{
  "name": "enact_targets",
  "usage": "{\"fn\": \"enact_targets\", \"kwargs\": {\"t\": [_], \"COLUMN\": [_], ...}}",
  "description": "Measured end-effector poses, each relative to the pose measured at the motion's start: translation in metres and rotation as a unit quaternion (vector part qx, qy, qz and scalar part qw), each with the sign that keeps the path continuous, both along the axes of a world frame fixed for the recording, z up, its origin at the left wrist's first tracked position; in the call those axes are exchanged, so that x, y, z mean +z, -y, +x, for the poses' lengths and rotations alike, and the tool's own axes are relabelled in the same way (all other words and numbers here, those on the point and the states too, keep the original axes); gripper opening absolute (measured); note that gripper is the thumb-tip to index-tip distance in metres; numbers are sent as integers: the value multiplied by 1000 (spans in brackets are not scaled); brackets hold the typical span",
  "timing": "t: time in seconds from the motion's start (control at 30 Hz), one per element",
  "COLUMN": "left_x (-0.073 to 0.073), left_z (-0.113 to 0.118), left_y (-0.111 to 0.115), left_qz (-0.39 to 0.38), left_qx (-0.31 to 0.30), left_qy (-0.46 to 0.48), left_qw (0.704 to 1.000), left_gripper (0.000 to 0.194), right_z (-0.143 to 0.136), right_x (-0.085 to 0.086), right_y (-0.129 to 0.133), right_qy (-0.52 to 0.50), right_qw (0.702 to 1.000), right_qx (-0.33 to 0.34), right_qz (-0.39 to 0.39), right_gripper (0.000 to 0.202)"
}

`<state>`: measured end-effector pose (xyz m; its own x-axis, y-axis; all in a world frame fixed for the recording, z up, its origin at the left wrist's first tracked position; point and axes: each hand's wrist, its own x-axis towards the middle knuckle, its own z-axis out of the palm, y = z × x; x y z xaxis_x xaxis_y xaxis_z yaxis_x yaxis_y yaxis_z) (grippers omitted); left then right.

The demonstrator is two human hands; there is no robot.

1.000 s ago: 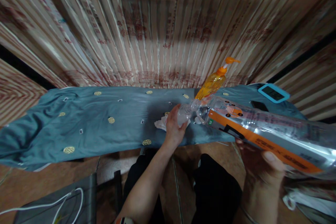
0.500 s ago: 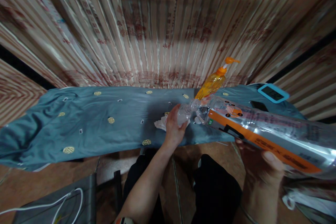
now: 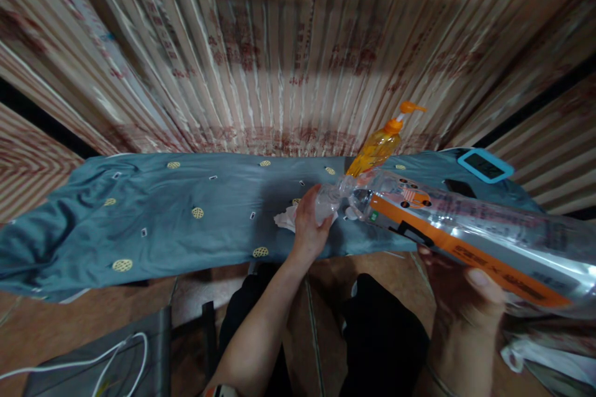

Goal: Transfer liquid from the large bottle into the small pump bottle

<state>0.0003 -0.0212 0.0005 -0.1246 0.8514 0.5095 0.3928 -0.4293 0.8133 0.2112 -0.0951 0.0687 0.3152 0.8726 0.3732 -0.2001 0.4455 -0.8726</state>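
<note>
My left hand [image 3: 311,224] is closed around a small clear bottle [image 3: 328,200] above the cloth-covered table. My right hand [image 3: 465,291] grips a large clear plastic bottle [image 3: 488,229] with an orange and grey label from below. The large bottle lies tilted almost level, its neck pointing left and meeting the small bottle's mouth. Whether the two rims touch, I cannot tell. A crumpled white tissue [image 3: 285,218] shows beside and partly beneath my left hand. Just behind the bottle necks stands a pump bottle [image 3: 376,149] of yellow-orange liquid with an orange pump top.
Grey-blue patterned cloth [image 3: 153,198] covers the narrow table against a striped curtain [image 3: 279,43]. At the right end are a blue-framed digital clock [image 3: 485,165] and a dark flat object [image 3: 460,188]. A white cable [image 3: 139,353] lies over a dark stool [image 3: 153,335] at lower left.
</note>
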Motion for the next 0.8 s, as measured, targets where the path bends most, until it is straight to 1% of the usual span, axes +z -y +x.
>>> {"fn": "enact_targets", "kwargs": {"t": [0.1, 0.27, 0.43, 0.53, 0.8], "left_x": [1, 2, 1, 1, 3], "left_z": [0, 0, 0, -1, 0], "left_y": [0, 1, 0, 0, 1], "left_qz": [-5, -3, -4, -8, -13], "left_qx": [3, -1, -2, -5, -2], "left_qy": [-2, 0, 5, 3, 1], "left_qw": [1000, 1000, 1000, 1000, 1000], "left_gripper": [62, 63, 62, 63, 63], "right_z": [-1, -1, -1, -1, -1], "right_x": [1, 2, 3, 2, 1], "right_y": [-1, -2, -1, -1, -1], "right_qy": [-3, -3, -6, -5, -11], "right_qw": [1000, 1000, 1000, 1000, 1000], "right_qx": [-8, 1, -9, -4, -17], "right_qz": [-3, -4, -12, -7, -18], "right_gripper": [30, 31, 33, 33, 28]}}
